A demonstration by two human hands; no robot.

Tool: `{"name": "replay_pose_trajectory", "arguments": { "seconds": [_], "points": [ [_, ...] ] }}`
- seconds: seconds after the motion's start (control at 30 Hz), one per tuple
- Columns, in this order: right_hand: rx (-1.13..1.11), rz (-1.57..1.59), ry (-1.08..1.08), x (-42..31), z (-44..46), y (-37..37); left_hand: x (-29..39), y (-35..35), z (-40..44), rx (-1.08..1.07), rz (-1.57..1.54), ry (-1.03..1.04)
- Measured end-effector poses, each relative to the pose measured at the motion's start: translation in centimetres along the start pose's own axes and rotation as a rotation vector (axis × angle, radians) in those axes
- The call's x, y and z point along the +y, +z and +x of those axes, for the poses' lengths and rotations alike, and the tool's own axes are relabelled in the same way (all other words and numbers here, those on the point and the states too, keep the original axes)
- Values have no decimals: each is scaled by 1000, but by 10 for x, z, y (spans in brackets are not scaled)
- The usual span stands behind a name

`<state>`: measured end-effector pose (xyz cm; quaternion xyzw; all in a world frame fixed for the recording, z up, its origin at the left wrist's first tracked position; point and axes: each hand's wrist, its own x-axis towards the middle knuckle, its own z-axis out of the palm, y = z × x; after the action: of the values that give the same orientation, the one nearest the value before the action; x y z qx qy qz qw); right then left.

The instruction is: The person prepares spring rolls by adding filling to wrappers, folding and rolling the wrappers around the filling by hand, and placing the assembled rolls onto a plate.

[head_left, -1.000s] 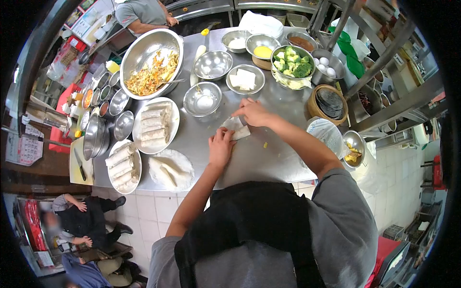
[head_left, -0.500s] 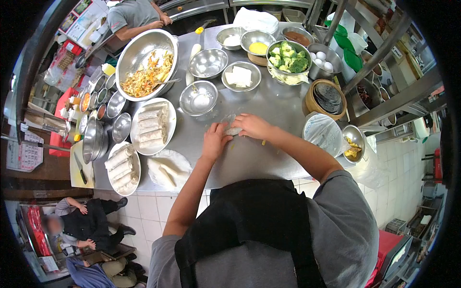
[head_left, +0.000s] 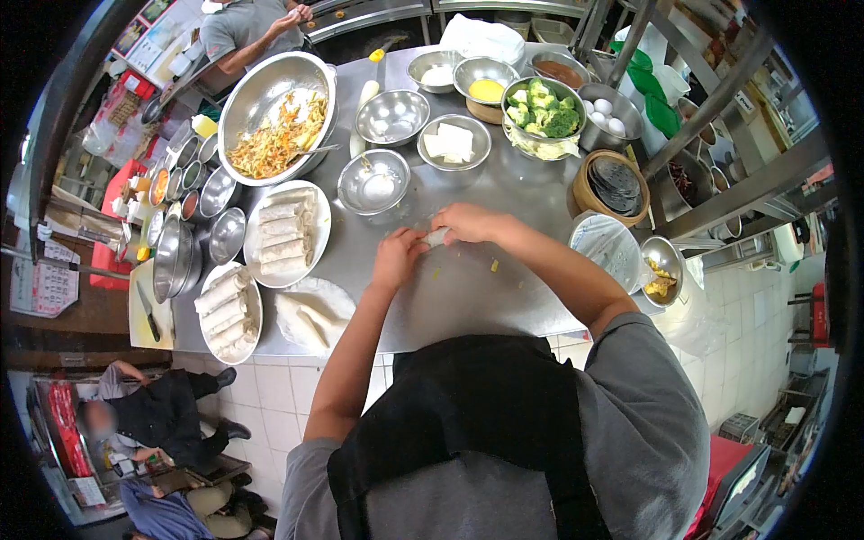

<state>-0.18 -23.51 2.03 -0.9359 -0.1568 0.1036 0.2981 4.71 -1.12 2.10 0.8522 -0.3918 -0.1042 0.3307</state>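
A spring roll (head_left: 436, 238) in a pale, thin wrapper lies across the front middle of the steel table, partly hidden by my fingers. My left hand (head_left: 400, 256) is closed on its left end, and my right hand (head_left: 470, 222) grips the other end. Left of my left arm, a stack of white wrappers (head_left: 310, 322) sits on the table with its top sheet folded over. Beyond it, an oval plate (head_left: 322, 236) and a second white plate (head_left: 257, 346) each bear several finished rolls. A large steel bowl (head_left: 319, 81) of shredded vegetable filling tilts at the back left.
Steel bowls with broccoli (head_left: 543, 112), eggs (head_left: 603, 117), white blocks (head_left: 448, 142) and yellow liquid (head_left: 486, 90) line the back. A bamboo steamer (head_left: 583, 189) and a plastic-covered tub (head_left: 605, 252) stand right. A knife (head_left: 151, 319) lies far left. Other people are behind and lower left.
The wrapper that lay partly spread beyond my fingers is now rolled up. My hands have drawn slightly nearer to me and closed on the roll's two ends.
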Motion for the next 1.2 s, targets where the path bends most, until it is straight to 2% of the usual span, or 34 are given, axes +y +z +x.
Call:
{"name": "replay_pose_trajectory", "arguments": {
  "seconds": [0.23, 0.33, 0.43, 0.63, 0.83, 1.03, 1.13, 1.2],
  "points": [
    [-33, 11, 19, 2, -1, 2, -12, 1, 8, 18, 84, 98],
    [74, -293, 14, -12, -12, 4, -14, 1, 10, -3, 68, 75],
    [198, -367, -9, -38, -25, 2, -16, 2, 13, -21, 66, 58],
    [358, -334, -89, -28, -26, 27, -13, 4, 12, 36, 132, 66],
    [317, -309, -117, -14, -20, 30, 1, 7, -1, 153, 268, 170],
    [340, -322, -138, -6, -14, 29, -11, 13, -3, 145, 209, 208],
    [448, -376, -93, -26, -23, 21, -17, 12, 0, 145, 177, 223],
    [382, -400, -76, -29, -26, 19, -21, 10, 5, 110, 156, 227]
  ]
}}
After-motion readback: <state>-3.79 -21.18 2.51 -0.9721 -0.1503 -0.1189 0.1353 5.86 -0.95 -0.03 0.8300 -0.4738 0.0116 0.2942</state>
